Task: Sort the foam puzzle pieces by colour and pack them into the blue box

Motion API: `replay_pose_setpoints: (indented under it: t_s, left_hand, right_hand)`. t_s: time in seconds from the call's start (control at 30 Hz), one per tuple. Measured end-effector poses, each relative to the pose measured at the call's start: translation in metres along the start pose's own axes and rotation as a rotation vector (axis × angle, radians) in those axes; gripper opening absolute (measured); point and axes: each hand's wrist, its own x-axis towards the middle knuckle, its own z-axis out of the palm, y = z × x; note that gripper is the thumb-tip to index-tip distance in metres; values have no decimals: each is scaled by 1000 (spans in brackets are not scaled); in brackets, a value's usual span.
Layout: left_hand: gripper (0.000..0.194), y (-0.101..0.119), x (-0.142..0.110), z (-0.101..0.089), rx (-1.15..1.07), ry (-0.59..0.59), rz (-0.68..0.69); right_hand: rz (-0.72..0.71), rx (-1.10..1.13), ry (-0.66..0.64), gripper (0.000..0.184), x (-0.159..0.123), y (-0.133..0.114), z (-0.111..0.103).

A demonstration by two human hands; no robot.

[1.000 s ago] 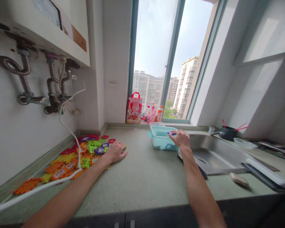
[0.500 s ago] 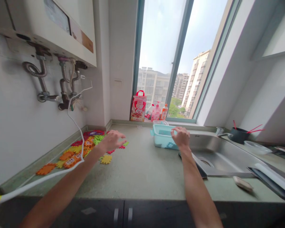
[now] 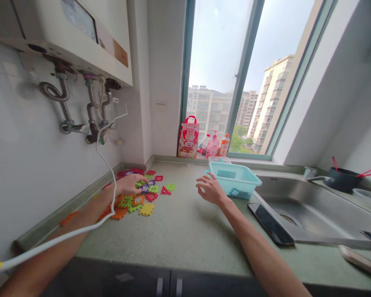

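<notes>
My left hand [image 3: 128,185] is over the pile of colourful toothed plastic building pieces on the counter. Its thumb and fingers are apart beside a purple piece [image 3: 145,189]; whether they touch it I cannot tell. Lime, red and orange pieces lie close around, with a yellow piece [image 3: 146,209] at the near edge. A lime piece [image 3: 170,187] and a red one [image 3: 165,190] lie to the right. My right hand [image 3: 210,189] hovers above the counter, fingers spread and holding nothing. Just behind it stands an open turquoise plastic box [image 3: 244,181], with dark shapes showing through its wall.
A white cable [image 3: 80,233] hangs across my left forearm. Right of the box are a phone [image 3: 270,225] and the steel sink [image 3: 321,206], with a black pot [image 3: 343,179] behind. A pink bag [image 3: 188,142] and several bottles stand on the windowsill.
My right hand held a purple piece over the box; it has let go and moved left. My left hand has drawn back from the pile's right edge, uncovering pieces. The view has shifted.
</notes>
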Motion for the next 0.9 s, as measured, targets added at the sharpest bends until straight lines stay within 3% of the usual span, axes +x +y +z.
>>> replay_pose_setpoints:
  t_s: [0.4,0.6,0.73,0.9]
  left_hand:
    - [40,-5,-4,32,126,72,-7]
    - [47,-12,-1,24,92,154,86]
    - [48,15,3,18,93,209,157]
    - [48,81,11,44,-17,96,427]
  right_hand:
    - [-63,62,-123,24,-3,-1,15]
    - [-28,53,-139,25,0,1,13]
    - [-62,82,-122,24,5,-5,12]
    - [-114,134,-122,20,10,-21,14]
